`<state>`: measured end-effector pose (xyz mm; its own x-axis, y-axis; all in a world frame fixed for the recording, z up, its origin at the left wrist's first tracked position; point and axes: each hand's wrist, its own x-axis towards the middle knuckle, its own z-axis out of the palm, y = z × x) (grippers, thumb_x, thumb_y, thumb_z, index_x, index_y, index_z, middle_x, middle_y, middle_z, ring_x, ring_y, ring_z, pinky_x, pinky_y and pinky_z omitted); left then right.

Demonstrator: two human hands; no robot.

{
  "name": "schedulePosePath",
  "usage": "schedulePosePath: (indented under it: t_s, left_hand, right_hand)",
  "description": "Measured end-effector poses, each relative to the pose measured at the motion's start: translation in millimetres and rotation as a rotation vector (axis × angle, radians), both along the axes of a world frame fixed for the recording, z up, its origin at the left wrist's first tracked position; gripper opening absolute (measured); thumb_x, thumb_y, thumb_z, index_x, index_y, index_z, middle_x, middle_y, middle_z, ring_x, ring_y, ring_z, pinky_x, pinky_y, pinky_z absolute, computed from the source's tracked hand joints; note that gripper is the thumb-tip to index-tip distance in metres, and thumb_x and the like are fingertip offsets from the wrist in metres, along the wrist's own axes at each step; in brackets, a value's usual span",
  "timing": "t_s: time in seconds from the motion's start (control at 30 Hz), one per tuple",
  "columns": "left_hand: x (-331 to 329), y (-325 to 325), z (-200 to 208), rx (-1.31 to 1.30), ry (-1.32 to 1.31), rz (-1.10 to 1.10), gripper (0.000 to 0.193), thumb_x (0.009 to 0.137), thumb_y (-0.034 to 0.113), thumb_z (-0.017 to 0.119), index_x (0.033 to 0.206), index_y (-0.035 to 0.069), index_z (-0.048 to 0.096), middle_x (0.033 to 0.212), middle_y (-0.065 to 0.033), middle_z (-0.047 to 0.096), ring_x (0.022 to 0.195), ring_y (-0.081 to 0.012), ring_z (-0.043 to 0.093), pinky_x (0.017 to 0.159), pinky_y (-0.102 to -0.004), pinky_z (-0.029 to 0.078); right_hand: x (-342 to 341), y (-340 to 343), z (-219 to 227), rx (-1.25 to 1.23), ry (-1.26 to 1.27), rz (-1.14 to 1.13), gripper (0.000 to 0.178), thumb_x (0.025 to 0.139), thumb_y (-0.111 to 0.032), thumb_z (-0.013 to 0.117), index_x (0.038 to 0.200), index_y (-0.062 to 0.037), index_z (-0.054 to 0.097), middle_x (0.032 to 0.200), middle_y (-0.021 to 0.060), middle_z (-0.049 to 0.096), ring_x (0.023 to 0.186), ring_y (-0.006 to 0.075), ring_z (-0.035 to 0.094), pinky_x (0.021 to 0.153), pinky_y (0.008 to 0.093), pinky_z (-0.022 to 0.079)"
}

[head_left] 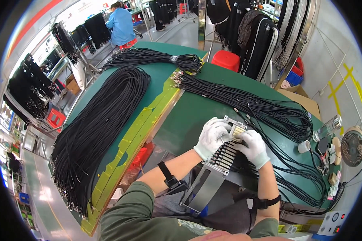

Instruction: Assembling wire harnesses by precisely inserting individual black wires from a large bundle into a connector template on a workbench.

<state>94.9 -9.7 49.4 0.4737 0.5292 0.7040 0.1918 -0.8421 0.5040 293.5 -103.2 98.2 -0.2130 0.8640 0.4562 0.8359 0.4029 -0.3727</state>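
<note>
A metal fixture (221, 158) with a row of parallel slots stands at the table's near edge, and several black cable ends lie side by side in it. My left hand (214, 136), in a white glove, is closed at the fixture's upper left, its fingertips pinched together over the slots. From the other side my right hand (253, 148), also gloved in white, reaches in with thumb and fingers pressed together near the pale upper slots (239, 129). What either pinch holds is hidden. Black cables (265, 140) run past my right hand across the green table (181, 120).
A thick cable bundle (104, 112) covers the left tabletop; another, tied bundle (149, 57) lies behind it. More cables (245, 98) stretch along the back right. A yellow-taped edge (140, 132) divides the table. A glass jar (328, 127), white cup (304, 146) and fan (353, 146) stand at right.
</note>
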Motion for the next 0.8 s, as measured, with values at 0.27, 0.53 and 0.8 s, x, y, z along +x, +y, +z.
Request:
schedulePosePath:
  t_s: [0.27, 0.53, 0.8]
  left_hand:
    - [-2, -7, 12, 0.026, -0.096, -0.097, 0.022, 0.079, 0.03, 0.074, 0.08, 0.01, 0.065, 0.101, -0.0061, 0.07, 0.105, -0.0304, 0.063, 0.104, -0.0471, 0.041]
    - [-2, -10, 13, 0.095, -0.056, 0.021, 0.019, 0.076, 0.026, 0.076, 0.08, 0.011, 0.065, 0.098, -0.0055, 0.07, 0.104, -0.0278, 0.063, 0.102, -0.0456, 0.042]
    - [-3, -5, 13, 0.035, -0.103, -0.093, 0.016, 0.074, 0.02, 0.076, 0.08, 0.011, 0.064, 0.099, -0.0048, 0.069, 0.104, -0.0278, 0.063, 0.101, -0.0438, 0.043]
  right_hand:
    - [-28, 0, 3, -0.145, 0.087, -0.069, 0.02, 0.076, -0.024, 0.076, 0.088, -0.0098, 0.07, 0.083, 0.0107, 0.067, 0.087, 0.0331, 0.063, 0.077, 0.0426, 0.048]
    - [-31, -1, 11, -0.12, -0.042, -0.103, 0.021, 0.075, -0.024, 0.076, 0.084, -0.0078, 0.067, 0.082, 0.0114, 0.066, 0.085, 0.0344, 0.062, 0.074, 0.0444, 0.048]
    - [-28, 3, -15, -0.38, 0.441, -0.075, 0.021, 0.077, -0.023, 0.075, 0.089, -0.0066, 0.071, 0.084, 0.0123, 0.069, 0.078, 0.0348, 0.064, 0.07, 0.0428, 0.049]
